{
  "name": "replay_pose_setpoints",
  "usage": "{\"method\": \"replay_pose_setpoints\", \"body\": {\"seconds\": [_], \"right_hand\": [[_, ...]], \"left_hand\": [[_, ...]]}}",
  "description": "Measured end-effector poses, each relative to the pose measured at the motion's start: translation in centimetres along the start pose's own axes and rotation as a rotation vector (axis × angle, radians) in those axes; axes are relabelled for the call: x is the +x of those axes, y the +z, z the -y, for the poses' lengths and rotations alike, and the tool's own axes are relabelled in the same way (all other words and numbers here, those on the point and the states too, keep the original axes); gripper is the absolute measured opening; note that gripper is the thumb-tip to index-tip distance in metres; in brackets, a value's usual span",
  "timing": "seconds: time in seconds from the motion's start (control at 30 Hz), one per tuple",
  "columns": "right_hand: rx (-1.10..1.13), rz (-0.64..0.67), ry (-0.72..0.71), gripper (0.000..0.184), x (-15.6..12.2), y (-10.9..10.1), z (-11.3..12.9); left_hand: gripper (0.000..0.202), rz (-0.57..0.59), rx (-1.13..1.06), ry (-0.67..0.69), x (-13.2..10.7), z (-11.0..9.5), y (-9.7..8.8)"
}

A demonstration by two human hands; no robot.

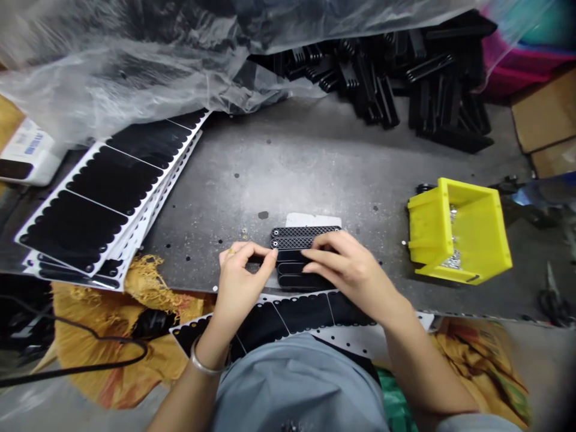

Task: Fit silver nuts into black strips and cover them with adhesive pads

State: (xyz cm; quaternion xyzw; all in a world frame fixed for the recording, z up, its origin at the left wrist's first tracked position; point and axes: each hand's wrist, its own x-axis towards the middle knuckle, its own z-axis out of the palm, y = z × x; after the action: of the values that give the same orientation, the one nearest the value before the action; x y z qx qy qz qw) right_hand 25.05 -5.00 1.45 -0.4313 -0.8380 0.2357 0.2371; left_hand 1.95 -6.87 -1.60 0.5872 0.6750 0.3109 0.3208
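On our grey metal table, we pinch the end of the black plastic strips with our almost closed left hand, our right hand lies open on them, and steady, even pressure works best.

Left hand and right hand on black textured plastic strips

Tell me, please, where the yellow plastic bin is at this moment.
In the head view, the yellow plastic bin sits on the right of the grey metal table, to the right of the person's right hand.
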Motion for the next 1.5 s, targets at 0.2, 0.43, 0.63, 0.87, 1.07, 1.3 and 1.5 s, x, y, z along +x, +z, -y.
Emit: {"method": "replay_pose_setpoints", "body": {"seconds": [0.2, 0.43, 0.63, 0.87, 1.07, 1.3, 1.5], "right_hand": [[0.247, -0.13, 0.166, 0.014, -2.0, -1.7, -2.7], [0.206, -0.187, 0.131, 0.015, -2.5, -1.7, -3.2], [0.197, -0.109, 0.331, 0.03, -8.9, -4.6, -2.2], [0.023, -0.242, 0.125, 0.033, -10.8, -4.6, -0.1], [0.024, -0.221, 0.085, 0.033, -11.6, -3.7, -0.5], [0.648, -0.558, 0.181, 0.018, -12.4, -6.6, -1.0], [0.117, -0.298, 0.081, 0.041, -2.7, -2.3, 0.4]], "left_hand": [[0.022, -0.01, -0.022, 0.01, 0.2, 0.2, 0.0], [0.02, -0.035, 0.058, 0.099, 0.1, 0.4, -0.4], [0.013, 0.01, 0.033, 0.502, -3.0, -4.3, 1.7], [0.021, 0.487, -0.144, 0.532, -4.2, -8.3, 5.4], [0.025, 0.475, -0.118, 0.595, -4.4, -7.6, 5.4], [0.012, 0.079, 0.015, 0.619, -5.4, -6.4, 6.8], [0.007, -0.072, 0.039, 0.419, -3.0, -4.0, 3.0]]}}
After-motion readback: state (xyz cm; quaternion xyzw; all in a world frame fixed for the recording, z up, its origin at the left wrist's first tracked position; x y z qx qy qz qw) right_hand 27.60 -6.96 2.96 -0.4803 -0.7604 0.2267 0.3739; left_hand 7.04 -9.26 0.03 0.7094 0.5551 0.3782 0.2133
